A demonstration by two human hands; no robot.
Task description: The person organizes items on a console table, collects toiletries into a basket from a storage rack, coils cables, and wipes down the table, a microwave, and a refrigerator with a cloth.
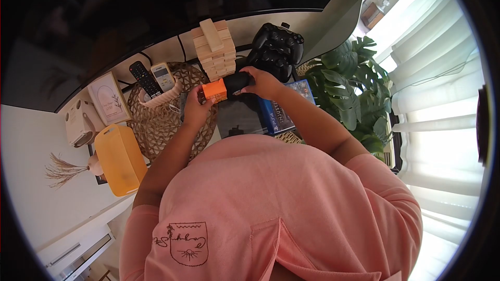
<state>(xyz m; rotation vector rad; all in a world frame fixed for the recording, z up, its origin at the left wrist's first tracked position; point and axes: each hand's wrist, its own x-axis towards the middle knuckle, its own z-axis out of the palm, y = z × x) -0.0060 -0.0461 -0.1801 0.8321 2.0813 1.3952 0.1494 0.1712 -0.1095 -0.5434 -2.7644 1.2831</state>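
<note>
Below the wide dark screen [172,13], the two hands of the person meet near the middle of the view. The left hand [195,109] has its fingers bent around the left side of a small orange box [215,90], and they are closed upon it. The right hand [264,84] has its fingers curved on the right end of a black object [239,81], which looks rounded; they are closed too, only as far as its thickness permits. The orange box is just beside the black object, but I cannot tell if they touch. Directly behind the box stands a tower of wooden blocks [217,61], with one block lying tilted on its top. To the right of the tower are black game controllers [278,47]. A blue game case [285,112] lies under the right forearm. On the left, a small basket [161,95] with two remotes rests on a round woven mat [148,119].
</note>
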